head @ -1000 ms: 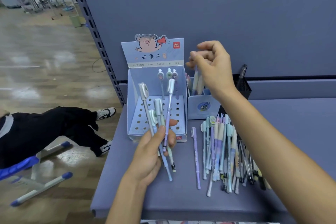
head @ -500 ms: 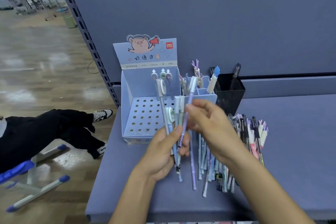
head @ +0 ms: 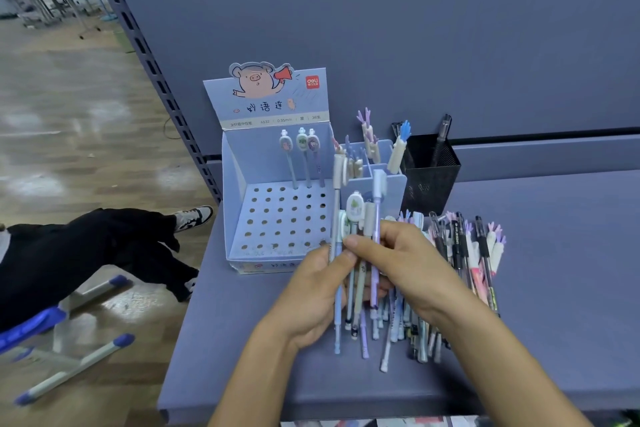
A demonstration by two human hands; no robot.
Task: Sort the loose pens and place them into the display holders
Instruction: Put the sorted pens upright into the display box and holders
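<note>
Pen bundle (head: 354, 208) in left hand (head: 311, 295), right hand (head: 405, 260) fingertips around it.

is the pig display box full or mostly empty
Mostly empty. The pig display box holds only three pens, standing upright in its back row; the other visible holes have nothing in them.

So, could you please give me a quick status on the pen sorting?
Left hand grips a bunch of pens. Right hand pinches into that bunch. Pig display box holds three pens; nothing blocks it.
</note>
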